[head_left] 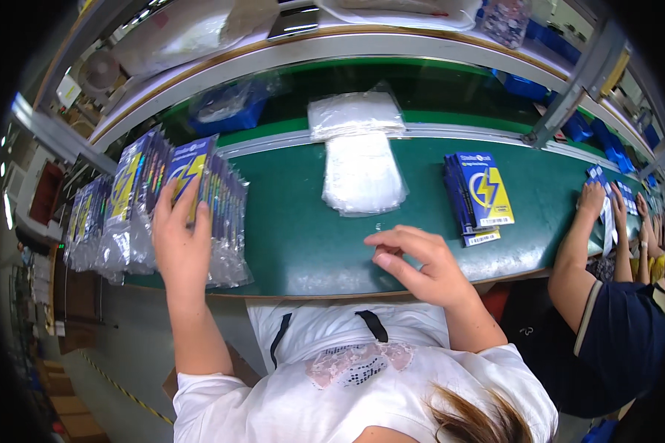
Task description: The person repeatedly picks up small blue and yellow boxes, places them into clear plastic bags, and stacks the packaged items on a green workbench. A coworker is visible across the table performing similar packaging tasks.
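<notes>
My left hand [181, 232], fingers spread, rests against the front of a row of bagged boxes [229, 196] at the left; its fingertips touch a blue and yellow box [192, 157] in a clear plastic bag. My right hand [419, 260] hovers over the near middle of the green table. Its thumb and fingers are apart, bent a little, and nothing shows between them. Flat clear plastic bags [363, 173] lie in a pile beyond it. To the right of that pile stands a stack of unbagged blue and yellow boxes [485, 190].
More bagged boxes [137, 181] fill the table's left end. A ledge with a blue bin [229, 107] runs behind the table, under a shelf [391, 38]. At the right, a co-worker's arm [575, 240] reaches over the table [295, 255]; other hands work farther along.
</notes>
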`<move>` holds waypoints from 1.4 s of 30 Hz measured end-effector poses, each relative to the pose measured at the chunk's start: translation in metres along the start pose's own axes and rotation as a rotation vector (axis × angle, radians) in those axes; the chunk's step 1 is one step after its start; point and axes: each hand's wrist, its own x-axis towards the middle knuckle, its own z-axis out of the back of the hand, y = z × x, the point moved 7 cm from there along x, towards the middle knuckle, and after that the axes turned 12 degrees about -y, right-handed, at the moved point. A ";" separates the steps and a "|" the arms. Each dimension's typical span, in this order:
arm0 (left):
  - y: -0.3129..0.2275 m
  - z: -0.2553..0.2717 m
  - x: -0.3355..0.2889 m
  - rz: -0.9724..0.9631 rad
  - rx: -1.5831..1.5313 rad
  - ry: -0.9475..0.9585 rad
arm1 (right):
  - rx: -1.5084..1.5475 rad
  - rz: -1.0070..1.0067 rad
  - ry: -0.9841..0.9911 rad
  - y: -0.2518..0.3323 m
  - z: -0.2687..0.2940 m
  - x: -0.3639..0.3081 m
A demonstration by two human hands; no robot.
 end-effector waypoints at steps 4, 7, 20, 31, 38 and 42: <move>-0.018 0.009 -0.006 -0.127 0.008 -0.121 | -0.072 0.018 -0.341 0.006 0.052 0.005; -0.081 0.008 -0.024 -0.200 -0.316 -0.126 | -0.258 -0.060 -0.724 -0.008 0.098 0.006; -0.110 -0.149 -0.063 -0.559 -0.509 0.251 | -0.602 0.107 -0.882 -0.020 0.098 -0.005; -0.118 -0.139 -0.055 -0.314 -0.625 0.341 | 0.958 -0.760 -0.250 -0.096 0.001 -0.014; -0.120 -0.130 -0.042 -0.352 -0.771 0.210 | 1.116 -0.822 0.018 -0.098 -0.027 -0.001; -0.108 -0.138 -0.042 -0.209 -0.822 0.329 | 1.092 -0.842 0.026 -0.100 -0.031 0.008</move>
